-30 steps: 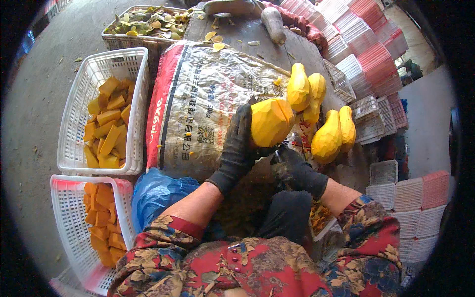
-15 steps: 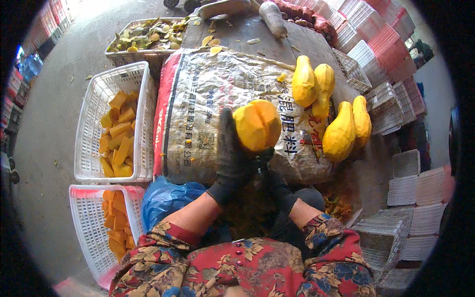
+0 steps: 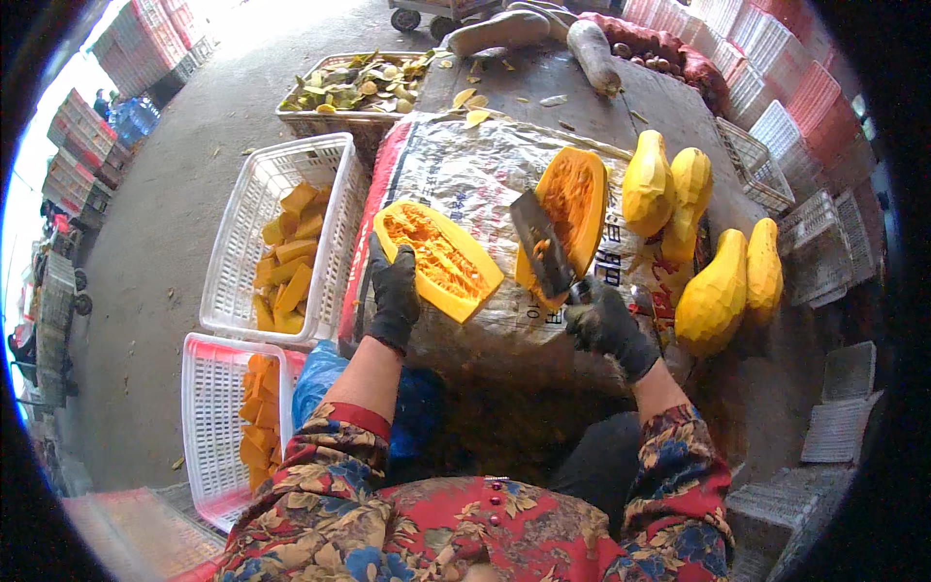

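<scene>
A peeled butternut squash lies split lengthwise in two, orange flesh and stringy seeds facing up. My left hand, in a black glove, grips the left squash half by its near left side. My right hand, gloved too, is closed around the handle of a knife with a broad dark blade. That blade lies against the right squash half, covering part of its cut face. Both halves are over a printed white sack. To the right rest several whole peeled butternut squashes.
Left of the sack, a white crate holds cut squash pieces; a nearer crate holds more. Beyond is a crate of peelings. Long pale gourds and red net sacks lie at the back. Stacked crates line the right.
The squash, earlier together between my hands with a split down it, is now in two separate halves. My hands have moved apart, and the knife now shows. The view has shifted too.
</scene>
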Tool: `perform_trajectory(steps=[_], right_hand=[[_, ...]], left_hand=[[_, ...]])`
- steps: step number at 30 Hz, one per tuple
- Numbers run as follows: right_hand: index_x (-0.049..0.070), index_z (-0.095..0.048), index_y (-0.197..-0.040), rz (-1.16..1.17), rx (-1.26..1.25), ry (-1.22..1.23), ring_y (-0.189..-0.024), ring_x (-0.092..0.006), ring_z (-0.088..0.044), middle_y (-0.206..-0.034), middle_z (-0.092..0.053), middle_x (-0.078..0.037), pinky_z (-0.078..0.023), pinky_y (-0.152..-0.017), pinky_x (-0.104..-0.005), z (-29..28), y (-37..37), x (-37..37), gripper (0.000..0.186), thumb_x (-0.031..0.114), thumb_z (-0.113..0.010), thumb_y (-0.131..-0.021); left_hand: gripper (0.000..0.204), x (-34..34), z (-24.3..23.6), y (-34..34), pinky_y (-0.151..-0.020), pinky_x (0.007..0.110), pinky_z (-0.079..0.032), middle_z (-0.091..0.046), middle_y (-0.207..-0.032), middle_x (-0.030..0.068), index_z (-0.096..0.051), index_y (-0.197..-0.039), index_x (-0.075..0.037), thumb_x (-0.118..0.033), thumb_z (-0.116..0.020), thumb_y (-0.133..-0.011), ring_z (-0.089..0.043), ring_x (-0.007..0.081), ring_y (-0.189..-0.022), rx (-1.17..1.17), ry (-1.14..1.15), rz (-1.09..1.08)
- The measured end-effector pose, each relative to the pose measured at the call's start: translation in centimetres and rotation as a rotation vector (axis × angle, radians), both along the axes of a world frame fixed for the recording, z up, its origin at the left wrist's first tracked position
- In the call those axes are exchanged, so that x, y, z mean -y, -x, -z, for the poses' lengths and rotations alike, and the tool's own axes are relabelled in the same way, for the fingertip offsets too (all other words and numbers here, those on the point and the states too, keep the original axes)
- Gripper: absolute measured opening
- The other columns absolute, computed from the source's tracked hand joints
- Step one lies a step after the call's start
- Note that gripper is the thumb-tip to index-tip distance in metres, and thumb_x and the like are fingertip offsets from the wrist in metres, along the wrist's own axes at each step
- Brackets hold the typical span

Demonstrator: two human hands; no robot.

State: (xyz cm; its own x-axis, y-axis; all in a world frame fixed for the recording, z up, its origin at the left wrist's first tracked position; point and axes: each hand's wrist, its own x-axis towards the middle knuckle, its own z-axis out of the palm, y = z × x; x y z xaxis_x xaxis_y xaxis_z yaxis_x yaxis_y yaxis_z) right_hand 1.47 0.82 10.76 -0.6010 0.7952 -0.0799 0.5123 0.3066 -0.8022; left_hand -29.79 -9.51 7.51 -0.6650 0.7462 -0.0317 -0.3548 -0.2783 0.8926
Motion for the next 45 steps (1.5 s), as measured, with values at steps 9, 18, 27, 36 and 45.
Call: perform_trajectory(steps=[9,18,27,36,45], right_hand=[[0.006,-0.053,-0.092,0.175,-0.527,0.405,-0.048,-0.018,-0.051,-0.069,-0.056,-0.005,-0.046,-0.046,-0.031,4.5,-0.3,-10.1,0.027,0.031,-0.061,-0.086],[0.006,-0.062,-0.105,-0.147,-0.07,0.706,-0.068,-0.0154,-0.058,-0.085,-0.061,-0.003,-0.049,-0.061,-0.0312,1.0,-5.5,-0.8,0.032,0.012,-0.065,-0.075],[0.005,-0.062,-0.096,-0.005,-0.133,0.494,-0.066,-0.0162,-0.058,-0.082,-0.063,-0.005,-0.05,-0.063,-0.0311,0.7,-7.3,-3.3,0.024,0.024,-0.07,-0.084],[-0.002,-0.063,-0.095,0.435,0.689,-0.461,-0.085,-0.0381,-0.065,-0.085,-0.065,-0.026,-0.051,-0.071,-0.0434,2.6,-10.9,-4.4,0.031,0.027,-0.061,-0.087],[0.005,-0.059,-0.111,0.03,1.047,-0.482,-0.103,-0.0387,-0.06,-0.113,-0.06,-0.022,-0.049,-0.085,-0.0459,6.3,-11.7,-5.8,0.034,0.031,-0.053,-0.088]], left_hand=[[0.037,0.3,1.1,-1.2,-0.079,0.031,-0.054,-0.058,-0.114,0.0109,-0.044,-0.13,-0.003,-0.015,-0.052,-0.097,-0.062,0.0188,-0.094,0.181,0.08,0.118],[0.032,3.8,-1.1,-3.9,-0.078,0.036,-0.057,-0.063,-0.107,0.0127,-0.047,-0.122,0.0,-0.019,-0.053,-0.097,-0.067,0.0229,-0.09,0.335,0.174,0.207],[0.036,5.2,-0.7,-5.2,-0.066,0.031,-0.055,-0.065,-0.107,0.0034,-0.058,-0.119,-0.009,-0.032,-0.062,-0.092,-0.065,0.0162,-0.089,0.415,0.41,0.416],[0.037,5.4,-0.9,-4.9,-0.072,0.035,-0.057,-0.064,-0.109,0.0077,-0.055,-0.122,-0.009,-0.029,-0.061,-0.092,-0.065,0.0201,-0.09,0.428,0.482,0.414],[0.032,6.2,1.6,-6.1,-0.067,0.031,-0.055,-0.066,-0.096,0.0036,-0.058,-0.116,-0.011,-0.03,-0.065,-0.091,-0.065,0.0167,-0.078,0.544,0.462,0.466]])
